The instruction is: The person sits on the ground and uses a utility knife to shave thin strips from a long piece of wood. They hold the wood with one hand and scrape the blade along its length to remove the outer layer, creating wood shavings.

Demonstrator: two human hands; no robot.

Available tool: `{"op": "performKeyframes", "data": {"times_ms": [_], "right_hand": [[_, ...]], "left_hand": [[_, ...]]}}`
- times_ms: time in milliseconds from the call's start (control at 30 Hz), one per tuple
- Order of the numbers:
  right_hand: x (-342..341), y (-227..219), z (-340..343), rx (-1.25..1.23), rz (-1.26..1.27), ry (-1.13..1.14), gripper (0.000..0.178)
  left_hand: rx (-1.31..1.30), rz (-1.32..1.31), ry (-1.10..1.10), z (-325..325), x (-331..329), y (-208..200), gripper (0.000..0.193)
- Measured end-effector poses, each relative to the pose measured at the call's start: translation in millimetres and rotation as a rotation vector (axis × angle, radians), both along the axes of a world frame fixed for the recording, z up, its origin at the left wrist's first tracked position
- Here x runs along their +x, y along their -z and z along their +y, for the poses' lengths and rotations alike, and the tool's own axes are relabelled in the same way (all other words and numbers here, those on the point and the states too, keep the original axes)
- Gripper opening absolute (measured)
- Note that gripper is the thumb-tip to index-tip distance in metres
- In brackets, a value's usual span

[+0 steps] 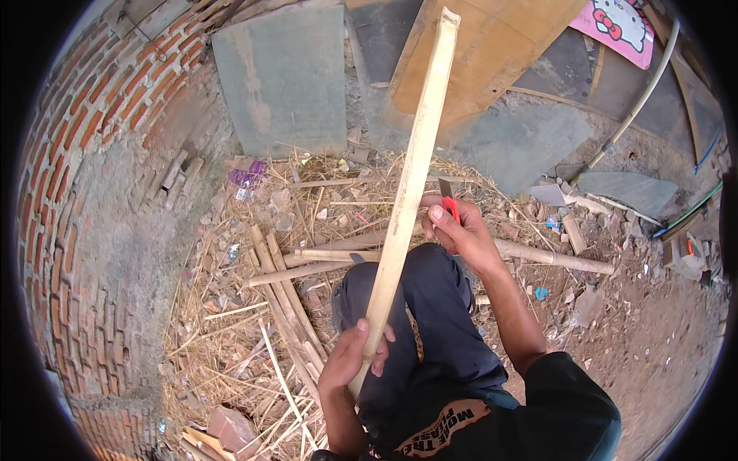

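Observation:
A long split bamboo strip [415, 161] slants up and away from my lap, its far end rising toward the leaning boards. My left hand [357, 357] is closed around its lower part, above my left thigh. Just right of the strip's middle, my right hand [465, 230] grips a red utility knife [451, 209]. The knife's dark blade points up and stands out beyond my fingers. My right index finger is beside the strip's edge; I cannot tell whether it touches. Part of the knife's handle is hidden in my palm.
Several bamboo pieces [280, 284] lie on the straw-littered ground to the left, and a bamboo pole [553, 257] lies to the right. A brick wall [84, 276] stands at the left. Grey and brown boards [284, 84] lean at the back. Rubble lies at the right.

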State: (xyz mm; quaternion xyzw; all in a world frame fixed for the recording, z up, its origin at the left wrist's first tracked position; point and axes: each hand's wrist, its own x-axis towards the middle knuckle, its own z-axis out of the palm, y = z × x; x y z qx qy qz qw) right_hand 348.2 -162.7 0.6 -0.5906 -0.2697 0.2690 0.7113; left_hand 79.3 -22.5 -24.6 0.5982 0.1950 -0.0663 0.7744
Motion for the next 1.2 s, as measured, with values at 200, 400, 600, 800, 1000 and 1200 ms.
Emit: {"op": "performKeyframes", "data": {"times_ms": [200, 400, 600, 800, 1000, 1200], "right_hand": [[-12, 1, -1, -0.057, 0.018, 0.100, 0.028], [-29, -2, -2, -0.039, 0.031, 0.078, 0.028], [-34, -15, -5, -0.034, -0.030, 0.018, 0.028], [-34, -17, -12, 0.010, -0.149, 0.075, 0.028], [-38, -14, -34, 0.143, -0.258, 0.093, 0.027], [-49, -21, -43, -0.056, -0.900, 0.116, 0.030]], "left_hand": [[0.074, -0.054, 0.101, 3, 5, 3, 0.087], [0.111, -0.208, 0.035, 5, 32, -14, 0.084], [0.001, -0.182, 0.247, 12, 52, -26, 0.087], [-0.014, -0.142, 0.189, 6, 57, -30, 0.076], [0.260, -0.176, -0.041, -17, 54, -49, 0.059], [0.461, -0.244, -0.110, -18, 52, -46, 0.040]]}}
